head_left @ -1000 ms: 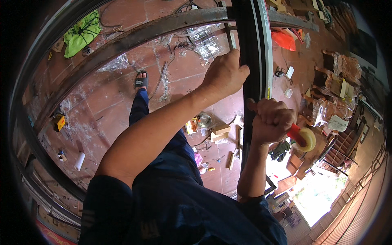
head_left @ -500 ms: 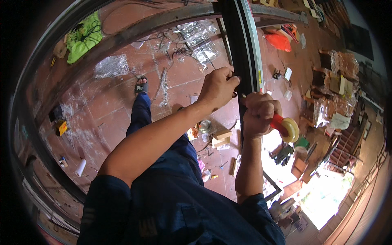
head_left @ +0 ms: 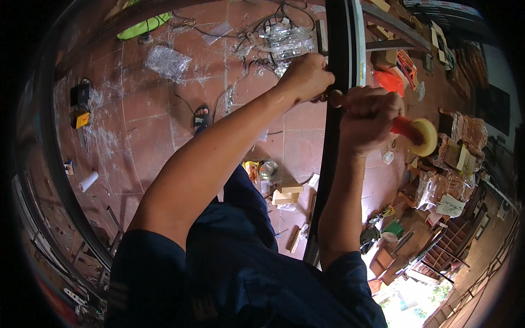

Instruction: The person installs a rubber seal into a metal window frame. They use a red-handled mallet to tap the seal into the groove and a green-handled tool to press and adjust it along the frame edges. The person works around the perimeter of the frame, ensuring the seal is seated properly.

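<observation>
Over the red tiled floor [head_left: 136,147], a long black bar [head_left: 332,147] with a pale right edge is extending lengthwise. The left hand [head_left: 307,77] is curling at its left edge, contents hidden; the right hand [head_left: 372,117] is gripping a red-handled, round-headed yellow mallet [head_left: 425,136] beside the right edge.

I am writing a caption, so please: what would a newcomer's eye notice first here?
Probably the red tool with its round yellow end, in the right hand, beside the long dark bar. The left hand is at the bar's left edge. Lime-green cloth or bag at upper left and white glare at lower right also stand out.
</observation>
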Tool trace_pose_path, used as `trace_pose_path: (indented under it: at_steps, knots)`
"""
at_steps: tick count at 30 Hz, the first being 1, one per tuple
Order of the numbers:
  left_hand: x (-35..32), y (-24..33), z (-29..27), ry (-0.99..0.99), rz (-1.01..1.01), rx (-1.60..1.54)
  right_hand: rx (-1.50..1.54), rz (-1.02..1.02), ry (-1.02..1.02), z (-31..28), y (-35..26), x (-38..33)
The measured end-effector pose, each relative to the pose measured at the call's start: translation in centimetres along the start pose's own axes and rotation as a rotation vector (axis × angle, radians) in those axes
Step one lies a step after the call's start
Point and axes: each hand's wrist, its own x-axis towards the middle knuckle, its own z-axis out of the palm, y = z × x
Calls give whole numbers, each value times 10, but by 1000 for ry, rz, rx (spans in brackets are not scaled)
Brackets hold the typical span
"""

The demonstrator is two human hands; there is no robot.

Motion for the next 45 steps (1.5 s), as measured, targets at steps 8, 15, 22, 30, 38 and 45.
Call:
trace_pose_path:
  at_steps: [8,15,22,30,38,45]
  knots:
    - [18,-20,7,70,127,105,-115,65,39,-2,1,0]
    - [12,-8,0,-28,63,24,-79,5,-51,-11,-2,-7]
    - [4,-5,1,11,85,59,-98,-3,76,-16,-10,-26]
    - [4,-5,1,-8,101,76,-87,42,110,-22,-16,-34]
    - [7,-7,1,-17,122,48,-130,-29,104,-28,-20,-45]
    - [9,-11,2,1,137,65,-86,-33,85,-25,-16,-49]
